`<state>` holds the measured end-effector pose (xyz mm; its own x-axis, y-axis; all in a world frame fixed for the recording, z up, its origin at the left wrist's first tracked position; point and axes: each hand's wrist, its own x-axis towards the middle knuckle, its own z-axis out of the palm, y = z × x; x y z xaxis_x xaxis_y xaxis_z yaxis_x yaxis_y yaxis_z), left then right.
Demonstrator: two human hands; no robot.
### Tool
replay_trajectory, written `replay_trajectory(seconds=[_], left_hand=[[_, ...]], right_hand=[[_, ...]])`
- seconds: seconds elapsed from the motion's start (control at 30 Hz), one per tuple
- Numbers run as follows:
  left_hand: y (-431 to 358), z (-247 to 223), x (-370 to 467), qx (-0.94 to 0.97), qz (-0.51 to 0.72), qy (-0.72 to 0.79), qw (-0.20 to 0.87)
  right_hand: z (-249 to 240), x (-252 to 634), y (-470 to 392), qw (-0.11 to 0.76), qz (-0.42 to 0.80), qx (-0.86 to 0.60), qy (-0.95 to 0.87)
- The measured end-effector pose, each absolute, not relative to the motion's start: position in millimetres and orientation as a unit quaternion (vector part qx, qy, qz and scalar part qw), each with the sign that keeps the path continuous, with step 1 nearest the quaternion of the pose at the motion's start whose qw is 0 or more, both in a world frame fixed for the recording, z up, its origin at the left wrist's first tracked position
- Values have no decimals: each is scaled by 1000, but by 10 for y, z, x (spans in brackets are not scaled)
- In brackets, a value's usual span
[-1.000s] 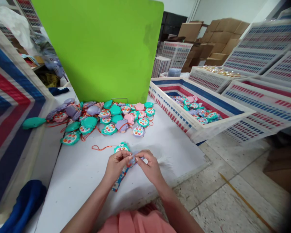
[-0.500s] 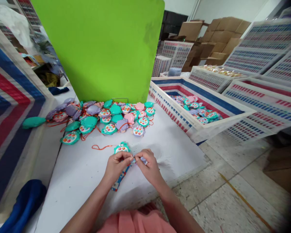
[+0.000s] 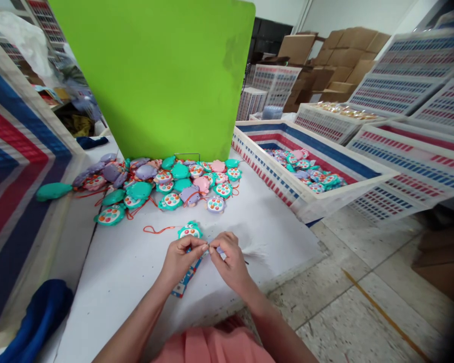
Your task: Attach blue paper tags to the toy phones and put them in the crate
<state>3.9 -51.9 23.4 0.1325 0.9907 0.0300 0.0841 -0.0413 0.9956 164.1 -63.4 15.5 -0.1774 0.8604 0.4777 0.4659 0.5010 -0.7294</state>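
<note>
Fingertips of the left hand are pinched together in the head view, almost touching the likewise pinched right hand above the white counter, but what they grip is too small to tell. Nearer the left hand, a printed card slants from the fingertips leftward toward the wearer, with a turquoise animal pop toy just beyond that hand and a purple toy mostly hidden by the right. On the right, a striped-lined crate holds heaped similar toys.
</note>
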Motion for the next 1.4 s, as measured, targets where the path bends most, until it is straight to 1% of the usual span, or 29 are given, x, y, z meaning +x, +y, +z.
replay_trajectory(seconds=[0.2,0.43,0.6,0.73,0.83,0.97,1.03,1.1,1.13,1.2,1.3,1.37,1.4], left_hand=[[-518,279,32,597,446,468,476],[-510,243,15,594,448,446,497],[-497,226,-8,639,454,443,434],[-491,182,13,650,447,462,406],[-500,157,29,651,420,489,400],[-520,157,29,681,348,499,409],[-531,152,33,707,307,491,406],[-543,130,42,726,276,481,407],[-549,112,47,733,263,476,409],[-558,70,59,745,241,466,412],[-563,13,67,758,219,461,407],[-560,-7,63,762,216,471,389],[-556,-11,59,764,215,479,375]], right_hand=[[145,1622,-670,495,274,-447,-693],[183,1639,-651,481,264,-443,-709],[188,1654,-610,466,289,-431,-717],[245,1708,-570,491,373,-438,-654],[336,1808,-494,529,438,-437,-580],[489,2100,-253,563,443,-443,-539],[576,2343,-58,568,413,-463,-541],[683,2651,169,584,347,-504,-533],[748,2823,284,591,294,-531,-532],[898,3168,489,606,139,-579,-527],[1103,3563,656,628,-92,-587,-503],[1145,3647,646,622,-171,-583,-494],[1119,3621,605,613,-181,-585,-499]])
